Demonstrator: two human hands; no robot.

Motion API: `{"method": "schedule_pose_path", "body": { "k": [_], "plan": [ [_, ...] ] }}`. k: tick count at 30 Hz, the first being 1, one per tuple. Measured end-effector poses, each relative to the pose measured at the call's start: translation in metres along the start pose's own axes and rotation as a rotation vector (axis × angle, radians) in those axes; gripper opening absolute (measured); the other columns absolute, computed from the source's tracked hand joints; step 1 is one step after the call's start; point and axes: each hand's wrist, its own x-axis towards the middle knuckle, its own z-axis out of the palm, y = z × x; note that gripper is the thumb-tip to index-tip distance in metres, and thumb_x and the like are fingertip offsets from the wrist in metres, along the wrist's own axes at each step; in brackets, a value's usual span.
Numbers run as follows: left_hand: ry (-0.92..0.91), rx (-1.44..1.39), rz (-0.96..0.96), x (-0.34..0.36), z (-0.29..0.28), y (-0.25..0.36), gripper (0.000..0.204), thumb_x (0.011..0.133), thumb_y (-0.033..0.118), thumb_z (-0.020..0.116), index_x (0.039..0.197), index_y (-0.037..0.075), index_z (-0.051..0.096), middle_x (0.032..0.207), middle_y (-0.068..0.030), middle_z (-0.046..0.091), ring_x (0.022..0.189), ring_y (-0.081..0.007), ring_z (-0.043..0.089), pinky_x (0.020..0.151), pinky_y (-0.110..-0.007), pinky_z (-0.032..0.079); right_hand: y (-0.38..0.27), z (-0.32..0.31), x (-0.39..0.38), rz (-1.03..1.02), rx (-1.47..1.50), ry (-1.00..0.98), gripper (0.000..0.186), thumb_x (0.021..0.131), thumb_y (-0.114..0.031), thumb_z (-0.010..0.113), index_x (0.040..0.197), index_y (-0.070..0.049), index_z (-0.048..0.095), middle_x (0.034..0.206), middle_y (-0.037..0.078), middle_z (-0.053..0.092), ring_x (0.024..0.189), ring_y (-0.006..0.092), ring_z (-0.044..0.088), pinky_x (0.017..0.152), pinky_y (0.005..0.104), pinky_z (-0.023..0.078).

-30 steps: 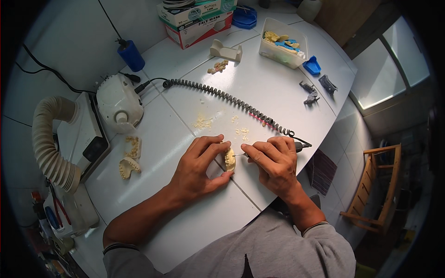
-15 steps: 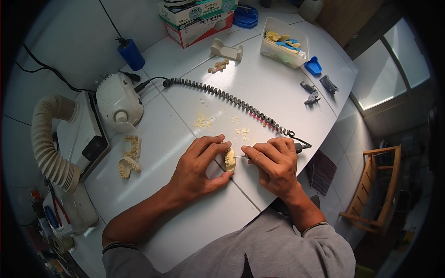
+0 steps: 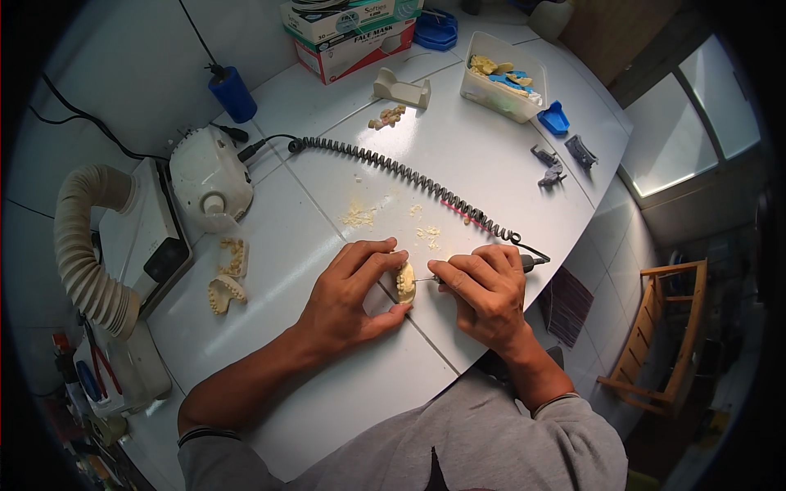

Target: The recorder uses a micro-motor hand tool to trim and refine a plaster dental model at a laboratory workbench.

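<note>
Between the thumb and fingers of my left hand [image 3: 357,288] is a cream-yellow dental model [image 3: 405,283], its row of teeth facing left. My right hand [image 3: 486,293] is wrapped round a dark rotary handpiece [image 3: 530,262], whose body is mostly hidden by the fingers. Its thin metal bur [image 3: 426,280] reaches left and meets the model's side, or comes very close to it. A black coiled cord [image 3: 393,170] runs from the handpiece back to a white control unit [image 3: 211,182].
Cream shavings [image 3: 357,214] lie beyond my hands. Two more dental models [image 3: 224,293] sit at left, near a ribbed hose [image 3: 82,245]. Farther back stand a plastic tub [image 3: 501,82] of scraps, stacked boxes [image 3: 352,45] and a blue tray [image 3: 554,118]. A wooden chair [image 3: 663,335] is beyond the table's right edge.
</note>
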Motion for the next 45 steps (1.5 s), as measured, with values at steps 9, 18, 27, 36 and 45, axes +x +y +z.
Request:
{"method": "schedule_pose_path", "body": {
  "k": [9, 18, 27, 36, 45],
  "plan": [
    [-0.005, -0.002, -0.004, 0.0004, -0.0008, 0.0009, 0.065, 0.078, 0.015, 0.095, 0.137, 0.007, 0.069, 0.141, -0.0171, 0.066, 0.132, -0.0327, 0.069, 0.110, -0.043, 0.061, -0.0009, -0.0018, 0.0003, 0.005, 0.025, -0.020, 0.041, 0.079, -0.005, 0.083, 0.119, -0.015, 0.083, 0.100, -0.002, 0.075, 0.091, 0.0199, 0.064, 0.089, 0.0390, 0.043],
    [-0.003, -0.002, -0.001, -0.0003, 0.0003, 0.0002, 0.065, 0.078, 0.015, 0.095, 0.137, 0.007, 0.069, 0.141, -0.0172, 0.065, 0.131, -0.0329, 0.069, 0.109, -0.043, 0.061, -0.0018, -0.0019, 0.0014, 0.011, 0.034, -0.016, 0.040, 0.078, -0.006, 0.083, 0.117, -0.015, 0.084, 0.099, -0.003, 0.075, 0.089, 0.0192, 0.063, 0.087, 0.0384, 0.044],
    [-0.006, 0.004, 0.003, 0.0005, -0.0006, 0.0000, 0.064, 0.079, 0.016, 0.095, 0.136, 0.006, 0.069, 0.142, -0.0171, 0.065, 0.131, -0.0330, 0.069, 0.109, -0.043, 0.061, -0.0002, -0.0002, 0.0010, 0.018, 0.022, -0.012, 0.040, 0.079, -0.008, 0.086, 0.119, -0.015, 0.083, 0.099, -0.003, 0.075, 0.090, 0.0188, 0.063, 0.087, 0.0387, 0.043],
    [0.000, -0.002, 0.005, -0.0006, -0.0001, -0.0010, 0.064, 0.078, 0.016, 0.095, 0.136, 0.006, 0.069, 0.142, -0.0171, 0.065, 0.130, -0.0328, 0.069, 0.108, -0.043, 0.061, -0.0004, 0.0009, 0.0004, 0.021, 0.039, -0.024, 0.041, 0.079, -0.006, 0.085, 0.119, -0.015, 0.083, 0.100, -0.003, 0.075, 0.091, 0.0191, 0.063, 0.088, 0.0393, 0.044],
    [-0.008, -0.006, 0.007, -0.0001, -0.0010, -0.0004, 0.064, 0.079, 0.016, 0.094, 0.136, 0.006, 0.069, 0.141, -0.0178, 0.065, 0.132, -0.0336, 0.068, 0.109, -0.043, 0.061, -0.0022, -0.0029, 0.0029, 0.033, 0.058, -0.038, 0.039, 0.080, -0.007, 0.085, 0.118, -0.015, 0.084, 0.098, -0.002, 0.075, 0.088, 0.0194, 0.063, 0.087, 0.0383, 0.044]
  ]
}}
